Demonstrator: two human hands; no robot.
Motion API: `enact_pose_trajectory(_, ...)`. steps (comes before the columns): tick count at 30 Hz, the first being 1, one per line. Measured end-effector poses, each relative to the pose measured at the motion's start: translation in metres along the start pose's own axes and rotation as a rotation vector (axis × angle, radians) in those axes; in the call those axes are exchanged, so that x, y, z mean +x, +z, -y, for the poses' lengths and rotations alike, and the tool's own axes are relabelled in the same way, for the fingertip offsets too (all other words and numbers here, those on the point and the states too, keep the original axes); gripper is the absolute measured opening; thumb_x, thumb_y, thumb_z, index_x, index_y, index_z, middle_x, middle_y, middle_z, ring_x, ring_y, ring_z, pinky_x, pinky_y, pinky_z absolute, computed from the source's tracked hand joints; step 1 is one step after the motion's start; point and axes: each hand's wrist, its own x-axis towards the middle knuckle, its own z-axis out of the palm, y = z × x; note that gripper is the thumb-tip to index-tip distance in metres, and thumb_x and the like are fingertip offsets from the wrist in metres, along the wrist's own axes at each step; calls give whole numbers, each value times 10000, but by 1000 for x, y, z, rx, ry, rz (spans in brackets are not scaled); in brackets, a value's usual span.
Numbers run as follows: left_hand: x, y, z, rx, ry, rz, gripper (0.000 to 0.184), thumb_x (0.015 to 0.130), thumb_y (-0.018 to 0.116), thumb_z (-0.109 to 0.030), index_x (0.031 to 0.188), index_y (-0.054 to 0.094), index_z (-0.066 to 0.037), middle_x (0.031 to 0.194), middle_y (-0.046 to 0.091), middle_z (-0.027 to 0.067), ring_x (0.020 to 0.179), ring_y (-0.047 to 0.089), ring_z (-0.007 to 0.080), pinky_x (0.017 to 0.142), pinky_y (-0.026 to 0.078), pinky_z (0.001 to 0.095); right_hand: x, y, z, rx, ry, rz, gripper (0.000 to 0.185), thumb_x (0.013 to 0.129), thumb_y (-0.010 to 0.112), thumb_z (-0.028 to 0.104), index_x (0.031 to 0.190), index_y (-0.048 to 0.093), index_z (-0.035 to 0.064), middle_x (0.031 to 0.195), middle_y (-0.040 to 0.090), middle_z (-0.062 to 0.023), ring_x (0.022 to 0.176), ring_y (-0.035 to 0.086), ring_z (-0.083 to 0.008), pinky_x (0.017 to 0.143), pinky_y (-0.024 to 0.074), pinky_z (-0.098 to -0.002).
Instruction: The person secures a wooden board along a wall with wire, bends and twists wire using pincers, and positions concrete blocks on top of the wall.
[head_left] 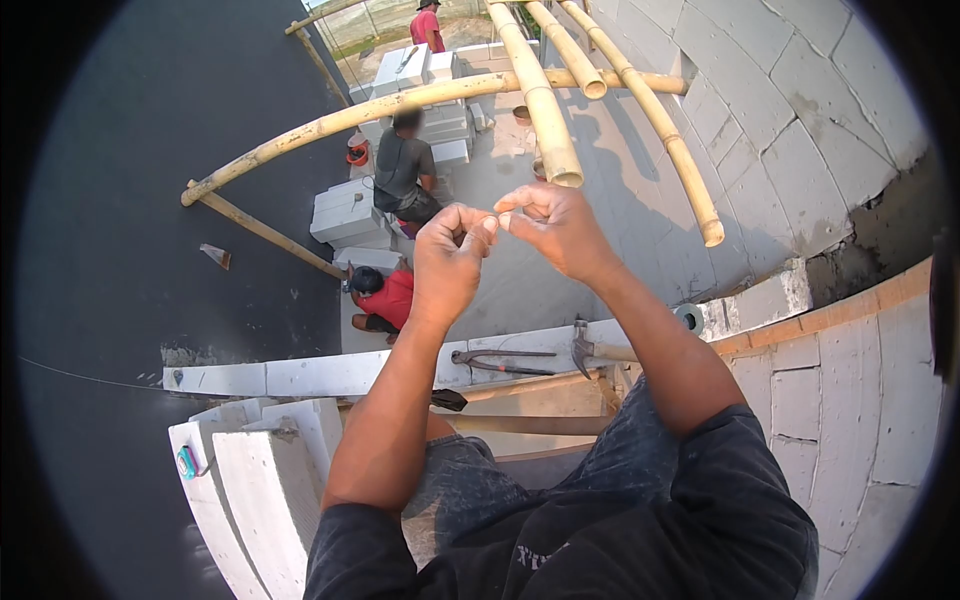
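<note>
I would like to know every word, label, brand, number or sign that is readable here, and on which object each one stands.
No text can be read with certainty.
Dark shirt: pale letters on the front, too creased and blurred to quote.
Teal object on the white block: any marking is too small to read.

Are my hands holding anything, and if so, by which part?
Can't tell: your left hand and right hand pinch close together, but anything between the fingertips is too small to make out.
</note>
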Motion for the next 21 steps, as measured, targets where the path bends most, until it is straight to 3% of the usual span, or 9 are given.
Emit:
enact_pose_trajectory(5, -5, 2, -4, 115, 79, -18, 100, 981, 697, -98, 947, 638, -25, 828, 622, -9, 762, 553, 67, 707, 447, 232, 2, -8, 4, -166, -65, 76, 204, 928, 725, 138, 1028, 743, -39, 855, 683, -15, 750, 547, -68, 683, 461, -248)
enact_pose_trajectory(10, -4, 3, 1, 23, 105, 23, 71, 985, 681, -70, 962, 630, -28, 868, 632, 0, 804, 558, 66, 742, 451, 232, 3, -13, 8, -277, -133, 151, 181, 934, 713, 127, 1023, 726, -30, 818, 646, 12, 695, 518, -73, 642, 438, -247)
enact_pose_trajectory(12, -4, 5, -5, -51, 111, 29, 60, 985, 678, -65, 982, 638, -21, 880, 635, 4, 816, 560, 68, 754, 453, 231, 3, -8, 5, 282, 125, 68, 143, 940, 707, 124, 999, 704, -7, 818, 614, 34, 709, 516, -74, 643, 433, -254)
enact_pose_trajectory(15, -3, 7, -7, -120, -22, -2, 92, 984, 680, -72, 1045, 658, -6, 879, 633, 1, 808, 560, 83, 760, 453, 230, 1, -6, 1, 509, 149, 92, 122, 951, 706, 127, 997, 685, 15, 834, 607, 38, 751, 543, -75, 686, 457, -259)
enact_pose_trajectory(16, -1, 3, 0, -253, -101, 88, 120, 988, 678, -83, 1075, 662, -2, 872, 631, 0, 793, 560, 93, 758, 458, 236, 1, -3, -1, 508, 150, 93, 122, 951, 706, 127, 997, 685, 15, 834, 607, 38, 751, 543, -75, 686, 457, -259)
enact_pose_trajectory(18, -1, -1, 1, -386, -178, 175, 149, 992, 676, -94, 1104, 667, 3, 865, 628, 0, 778, 560, 103, 756, 462, 242, 2, 4, -2, 320, -72, 12, 129, 970, 678, 123, 1015, 681, 2, 864, 675, 13, 788, 585, -53, 711, 482, -245)
enact_pose_trajectory(20, -1, -3, 0, -668, -291, 245, 157, 1008, 662, -120, 1109, 671, 0, 846, 623, 9, 764, 565, 123, 751, 474, 263, 2, 2, -2, 279, -82, 43, 121, 974, 673, 110, 1021, 680, -1, 896, 688, 1, 804, 597, -56, 737, 488, -246)
enact_pose_trajectory(21, 0, -5, 1, -668, -290, 245, 157, 1008, 662, -120, 1109, 671, 0, 846, 623, 9, 764, 565, 123, 751, 474, 263, 1, 1, -2, 238, -93, 72, 112, 979, 667, 97, 1026, 678, -4, 929, 700, -11, 819, 608, -59, 763, 495, -248)
